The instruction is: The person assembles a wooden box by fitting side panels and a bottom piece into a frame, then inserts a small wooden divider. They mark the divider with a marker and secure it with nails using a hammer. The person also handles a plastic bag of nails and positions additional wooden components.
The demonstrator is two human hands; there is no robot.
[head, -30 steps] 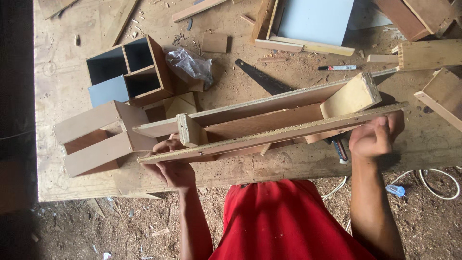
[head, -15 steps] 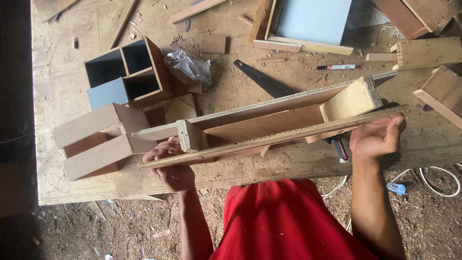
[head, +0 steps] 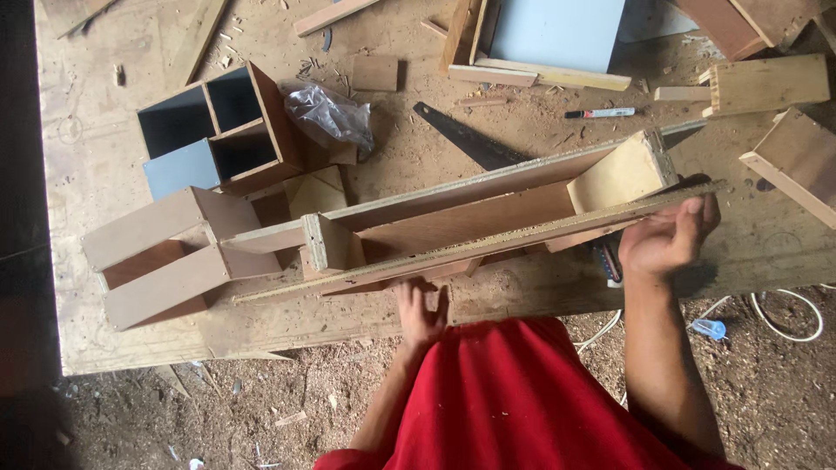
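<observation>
- Right hand grips the right end of long open wooden box frame of brown board, fingers curled over its near edge.
- Left hand sits under the frame's near rail around the middle, fingers spread, flat against it.
- Frame lies across plywood workbench, tilted up rightward.
- Black handsaw blade beyond the hands.
- Small brown compartment box with blue panel far left of left hand.

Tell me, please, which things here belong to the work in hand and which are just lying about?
In hand:
long wooden frame
left hand, under its near board
right hand, gripping its right end

Lying about:
hand saw
marker pen
plastic bag
compartment box
brown box
</observation>
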